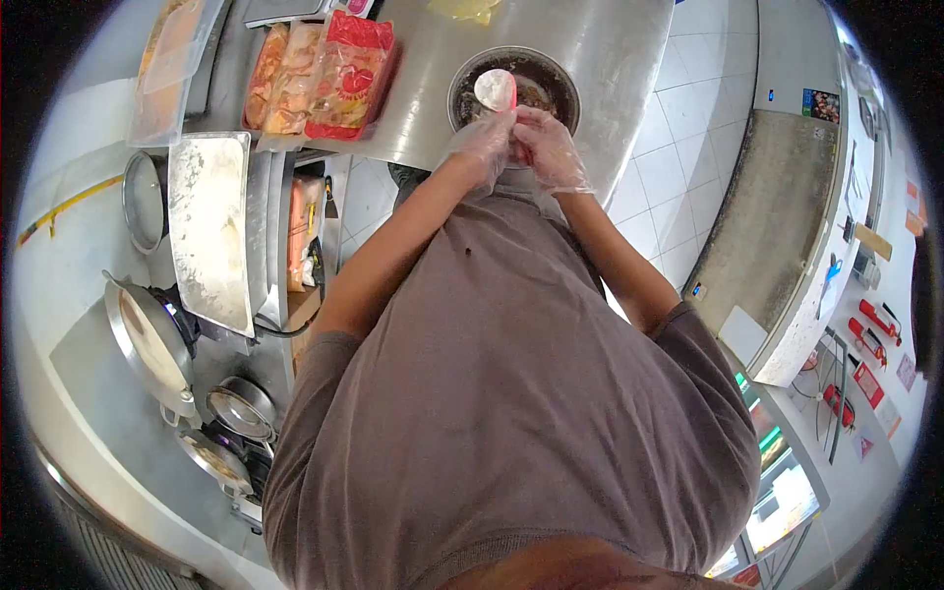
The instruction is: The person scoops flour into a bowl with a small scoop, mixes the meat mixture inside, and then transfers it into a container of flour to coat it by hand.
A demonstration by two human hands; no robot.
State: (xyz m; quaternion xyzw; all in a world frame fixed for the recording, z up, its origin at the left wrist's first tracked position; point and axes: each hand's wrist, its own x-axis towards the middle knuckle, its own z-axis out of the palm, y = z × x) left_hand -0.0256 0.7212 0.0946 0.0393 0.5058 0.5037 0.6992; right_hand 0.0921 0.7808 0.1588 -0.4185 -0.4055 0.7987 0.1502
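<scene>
Both my hands wear clear plastic gloves and meet over a dark round metal bowl (559, 87) on the steel counter (610, 39). My left hand (482, 143) holds up a small round cup (495, 88) with a red rim and white contents, tilted above the bowl. My right hand (553, 152) sits right beside it, fingertips touching the cup's lower edge. The bowl's inside looks dark with some brownish contents, partly hidden by the cup and hands.
Clear bags of orange-pink food (320, 69) lie in a red tray left of the bowl. A long steel tray (208, 231), a pot (146, 197) and several pans (147, 339) stand at the left. White floor tiles (678, 147) and another counter (757, 206) lie to the right.
</scene>
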